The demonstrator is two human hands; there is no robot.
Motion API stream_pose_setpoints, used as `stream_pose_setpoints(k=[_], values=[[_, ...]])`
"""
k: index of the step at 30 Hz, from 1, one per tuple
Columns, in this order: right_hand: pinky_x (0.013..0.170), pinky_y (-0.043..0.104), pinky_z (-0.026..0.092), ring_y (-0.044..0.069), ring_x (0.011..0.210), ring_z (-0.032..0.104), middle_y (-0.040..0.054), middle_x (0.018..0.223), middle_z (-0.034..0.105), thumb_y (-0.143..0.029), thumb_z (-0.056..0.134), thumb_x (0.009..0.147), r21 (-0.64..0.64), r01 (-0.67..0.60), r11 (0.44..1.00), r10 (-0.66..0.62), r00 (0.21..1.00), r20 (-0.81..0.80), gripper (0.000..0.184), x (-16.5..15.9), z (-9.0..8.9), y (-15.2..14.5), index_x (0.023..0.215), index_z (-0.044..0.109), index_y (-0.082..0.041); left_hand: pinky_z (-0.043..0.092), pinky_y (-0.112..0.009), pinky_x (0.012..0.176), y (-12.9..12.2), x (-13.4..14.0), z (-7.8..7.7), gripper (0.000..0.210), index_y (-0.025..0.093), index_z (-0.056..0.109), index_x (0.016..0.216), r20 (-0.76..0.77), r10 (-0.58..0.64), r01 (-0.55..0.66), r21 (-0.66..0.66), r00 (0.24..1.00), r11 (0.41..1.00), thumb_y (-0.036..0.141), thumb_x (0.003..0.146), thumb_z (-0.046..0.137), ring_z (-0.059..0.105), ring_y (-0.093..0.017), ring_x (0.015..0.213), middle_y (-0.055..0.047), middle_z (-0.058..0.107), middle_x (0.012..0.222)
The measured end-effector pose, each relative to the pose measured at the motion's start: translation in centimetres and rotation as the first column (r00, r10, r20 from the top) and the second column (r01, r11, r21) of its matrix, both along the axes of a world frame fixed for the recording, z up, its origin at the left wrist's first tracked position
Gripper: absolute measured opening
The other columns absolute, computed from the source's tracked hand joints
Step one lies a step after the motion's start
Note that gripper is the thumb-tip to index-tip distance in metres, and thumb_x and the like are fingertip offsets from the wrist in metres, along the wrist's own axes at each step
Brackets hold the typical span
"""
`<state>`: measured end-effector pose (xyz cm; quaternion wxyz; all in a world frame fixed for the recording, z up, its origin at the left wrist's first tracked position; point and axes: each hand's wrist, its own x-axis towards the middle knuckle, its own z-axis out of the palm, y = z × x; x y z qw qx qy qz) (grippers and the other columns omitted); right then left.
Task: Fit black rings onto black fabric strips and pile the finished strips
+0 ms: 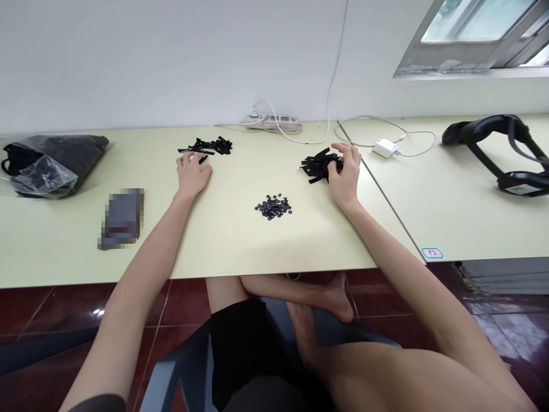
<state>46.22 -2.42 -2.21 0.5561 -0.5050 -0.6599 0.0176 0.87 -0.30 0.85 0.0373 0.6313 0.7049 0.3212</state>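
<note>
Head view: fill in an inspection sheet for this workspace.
Surface: pale table, seam right of centre.
Work items: left pile and right pile of black strips; small dark rings heaped between them, lower in view.
Clutter: bagged black item, pixelated item, black headset.
Hands: left hand at the left pile, right hand at the right pile; grip unclear.
Cables: white cables, power strip, white adapter.
Surroundings: white wall, window, red tiled floor.

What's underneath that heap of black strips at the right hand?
The heap of narrow black strips lies on the pale yellow tabletop, visible around it. Anything directly beneath is hidden; the right hand also covers part of its edge.
</note>
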Motion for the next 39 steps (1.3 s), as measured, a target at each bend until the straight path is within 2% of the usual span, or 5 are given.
stream_pose_setpoints(k=[7, 16, 24, 31, 39], values=[[0.118, 0.056, 0.057, 0.032, 0.134, 0.062, 0.01, 0.135, 0.072, -0.012, 0.051, 0.092, -0.023, -0.004, 1.0, 0.005, 1.0, 0.021, 0.045, -1.0, 0.4, -0.8, 0.128, 0.073, -0.029, 0.051, -0.048, 0.116, 0.2, -0.9, 0.6, 0.012, 0.021, 0.072, 0.097, 0.065, -0.069, 0.07, -0.01, 0.995, 0.997, 0.02, 0.09, 0.063, 0.069, -0.034, 0.118, -0.014, 0.08, 0.121], [0.115, 0.059, 0.053, 0.033, 0.119, 0.064, 0.0087, 0.117, 0.074, -0.014, 0.055, 0.097, 0.019, -0.14, 0.99, 0.14, 0.99, 0.006, 0.025, -3.2, 1.7, -3.1, 0.109, 0.071, -0.029, 0.057, -0.041, 0.1, -0.9, 0.7, 1.5, 0.02, 0.021, 0.071, 0.101, 0.281, -0.234, 0.242, 0.007, 0.931, 0.97, 0.02, 0.081, 0.077, 0.07, -0.025, 0.096, -0.007, 0.077, 0.099], [0.093, 0.049, 0.058, 0.029, 0.106, 0.066, 0.0079, 0.106, 0.075, -0.015, 0.051, 0.103, 0.013, -0.312, 0.95, 0.309, 0.947, 0.09, 0.024, -5.0, 2.3, -4.8, 0.103, 0.071, -0.03, 0.056, -0.039, 0.092, -3.1, 6.3, 2.5, 0.029, 0.022, 0.074, 0.095, 0.27, -0.507, 0.526, 0.003, 0.819, 0.851, 0.05, 0.091, 0.08, 0.068, -0.025, 0.094, -0.009, 0.077, 0.103], [0.086, 0.042, 0.059, 0.023, 0.102, 0.068, 0.0054, 0.116, 0.075, -0.029, 0.063, 0.112, -0.105, -0.563, 0.82, 0.573, 0.811, 0.12, 0.022, -6.4, 3.2, -6.9, 0.133, 0.068, -0.031, 0.055, -0.034, 0.086, -8.2, 13.0, 4.6, 0.047, 0.02, 0.075, 0.093, 0.516, -0.638, 0.728, 0.04, 0.571, 0.684, 0.066, 0.103, 0.075, 0.067, -0.019, 0.083, -0.007, 0.074, 0.094], [0.075, 0.037, 0.057, 0.019, 0.087, 0.069, 0.0032, 0.105, 0.077, -0.032, 0.065, 0.111, -0.12, -0.625, 0.771, 0.634, 0.771, 0.059, 0.01, -7.1, 2.5, -6.8, 0.118, 0.069, -0.028, 0.051, -0.033, 0.08, -9.5, 14.0, 4.0, 0.045, 0.02, 0.079, 0.094, 0.531, -0.667, 0.799, -0.033, 0.523, 0.601, 0.062, 0.107, 0.07, 0.065, -0.02, 0.086, -0.007, 0.076, 0.093]])
